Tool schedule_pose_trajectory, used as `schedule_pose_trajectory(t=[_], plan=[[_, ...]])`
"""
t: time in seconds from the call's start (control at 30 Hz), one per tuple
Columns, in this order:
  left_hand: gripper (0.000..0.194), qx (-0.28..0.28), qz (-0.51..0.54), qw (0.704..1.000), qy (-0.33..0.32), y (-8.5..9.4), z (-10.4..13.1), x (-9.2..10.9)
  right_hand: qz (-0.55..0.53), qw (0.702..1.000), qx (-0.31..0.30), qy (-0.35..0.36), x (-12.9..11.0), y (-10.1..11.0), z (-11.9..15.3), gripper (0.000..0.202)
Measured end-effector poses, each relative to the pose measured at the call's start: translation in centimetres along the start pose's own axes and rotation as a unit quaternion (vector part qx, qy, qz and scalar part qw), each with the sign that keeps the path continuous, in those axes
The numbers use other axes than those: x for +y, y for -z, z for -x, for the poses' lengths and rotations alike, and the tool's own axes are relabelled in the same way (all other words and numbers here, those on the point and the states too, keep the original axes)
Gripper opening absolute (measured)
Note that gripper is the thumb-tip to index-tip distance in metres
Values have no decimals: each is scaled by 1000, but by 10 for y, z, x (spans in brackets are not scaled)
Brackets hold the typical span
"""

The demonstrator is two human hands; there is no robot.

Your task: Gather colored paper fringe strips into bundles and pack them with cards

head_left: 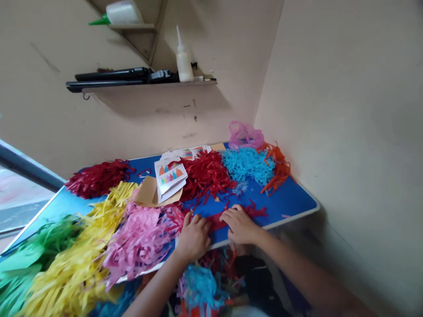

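A strip of red fringed tissue paper (pixel 216 221) lies along the front edge of the blue table, its cut fringes spreading out to the right. My left hand (pixel 194 237) is closed on its left end, with fingers curled down beside the pink fringes. Farther right, my right hand (pixel 238 223) bends its fingers over the same strip and presses it to the tabletop. The fingertips of both hands are partly hidden. Just behind them sits a heap of red fringed paper (pixel 206 174).
Pink (pixel 142 233), yellow (pixel 76 251) and green fringed paper (pixel 49 240) cover the left side. Light-blue fringes (pixel 247 163), orange fringes (pixel 279 165) and a pink plastic bag (pixel 246 134) sit back right. Printed cards (pixel 170 178) lie mid-table. A wall shelf (pixel 158 86) holds a glue bottle (pixel 184 64).
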State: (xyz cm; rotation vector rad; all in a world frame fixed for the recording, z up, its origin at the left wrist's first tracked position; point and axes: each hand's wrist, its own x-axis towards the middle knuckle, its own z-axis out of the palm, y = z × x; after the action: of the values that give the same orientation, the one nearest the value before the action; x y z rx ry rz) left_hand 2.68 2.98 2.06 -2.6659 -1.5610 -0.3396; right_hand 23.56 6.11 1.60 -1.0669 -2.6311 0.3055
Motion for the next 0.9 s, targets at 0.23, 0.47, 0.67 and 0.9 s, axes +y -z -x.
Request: schedule_pose_trajectory(t=[0.23,0.47,0.67,0.9], plan=[[26,3,2,999,43,6,4,2,-35,999,-8,9,22,2,-6,30],[25,18,-6,996,84,2,-2,9,-67,997,1,-34,35,2,-14,26],[22,37,-11,992,120,-7,-4,13,-53,998,-1,-30,36,5,-12,18],[24,53,37,985,159,-10,5,-1,-27,994,21,-99,41,-2,-14,22]])
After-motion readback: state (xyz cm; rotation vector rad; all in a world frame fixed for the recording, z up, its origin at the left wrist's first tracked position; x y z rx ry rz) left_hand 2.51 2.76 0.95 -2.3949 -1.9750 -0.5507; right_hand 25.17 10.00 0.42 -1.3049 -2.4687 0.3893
